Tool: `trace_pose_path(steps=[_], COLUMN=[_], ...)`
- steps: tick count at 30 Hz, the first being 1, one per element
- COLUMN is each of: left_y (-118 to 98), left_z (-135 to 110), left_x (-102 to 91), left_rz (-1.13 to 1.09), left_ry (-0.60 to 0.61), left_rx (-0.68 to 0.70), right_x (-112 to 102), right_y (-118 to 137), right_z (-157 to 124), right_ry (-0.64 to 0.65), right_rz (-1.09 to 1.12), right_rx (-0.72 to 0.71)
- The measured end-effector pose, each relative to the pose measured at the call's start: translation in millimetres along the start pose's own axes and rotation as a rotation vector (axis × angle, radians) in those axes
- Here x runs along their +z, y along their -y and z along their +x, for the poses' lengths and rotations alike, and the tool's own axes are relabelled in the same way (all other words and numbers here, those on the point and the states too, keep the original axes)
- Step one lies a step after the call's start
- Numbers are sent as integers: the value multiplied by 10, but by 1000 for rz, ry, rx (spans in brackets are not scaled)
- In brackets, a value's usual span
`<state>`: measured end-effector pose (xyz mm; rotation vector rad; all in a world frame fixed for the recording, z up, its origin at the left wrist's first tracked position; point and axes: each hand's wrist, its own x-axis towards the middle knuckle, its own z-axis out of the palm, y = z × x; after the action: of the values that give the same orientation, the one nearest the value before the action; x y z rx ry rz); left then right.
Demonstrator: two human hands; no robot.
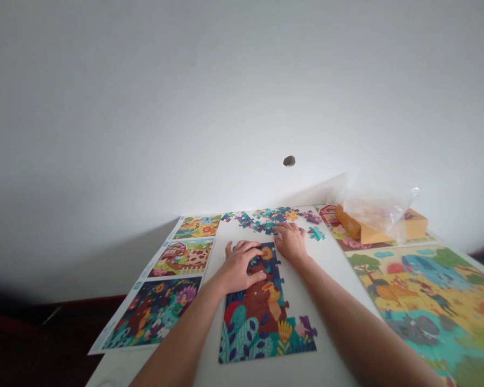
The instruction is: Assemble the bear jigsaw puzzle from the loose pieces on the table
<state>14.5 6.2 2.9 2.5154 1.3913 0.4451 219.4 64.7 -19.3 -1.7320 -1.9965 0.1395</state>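
Observation:
A partly assembled jigsaw puzzle (pixel 262 322) with a brown bear, dark sky and leafy plants lies flat on the white table. My left hand (pixel 242 266) rests on its upper left part, fingers spread and touching the surface, covering some of the picture. Just beyond the puzzle's top right corner is my right hand (pixel 291 243), its fingers apart and reaching onto the near edge of the loose puzzle pieces (pixel 262 217). Whether a piece sits under those fingertips is hard to see. A teal piece (pixel 317 233) lies alone to the right of that hand.
On the left lies a reference sheet (pixel 165 274) with three pictures. A finished safari puzzle (pixel 431 301) covers the right side. Behind it, a yellow box (pixel 371 232) carries a clear plastic bag (pixel 381 207). The white wall (pixel 242 107) with a small hole borders the table's back.

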Motion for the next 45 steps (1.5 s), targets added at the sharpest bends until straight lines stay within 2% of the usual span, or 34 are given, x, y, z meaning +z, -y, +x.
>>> trace_pose_path(steps=[5, 11, 25, 27, 31, 33, 40, 45], left_y=[-6, -11, 6, 7, 9, 12, 27, 38], left_z=[-7, -7, -9, -11, -18, -20, -18, -19], left_x=[-12, -26, -14, -19, -33, -35, -16, 5], left_rz=[-7, -4, 14, 15, 20, 23, 26, 23], left_ry=[41, 48, 52, 45, 38, 39, 43, 43], left_rx=[22, 29, 34, 38, 40, 38, 35, 40], right_x=[21, -30, -36, -54, -87, -90, -44, -16], right_y=[-11, 10, 45, 61, 69, 53, 31, 28], right_z=[14, 2, -18, -24, -41, -43, -21, -14], right_ry=[43, -79, -40, -55, -155, -160, 12, 10], right_rz=[0, 34, -1, -29, -106, -115, -51, -60], right_rx=[-11, 1, 46, 79, 258, 301, 74, 56])
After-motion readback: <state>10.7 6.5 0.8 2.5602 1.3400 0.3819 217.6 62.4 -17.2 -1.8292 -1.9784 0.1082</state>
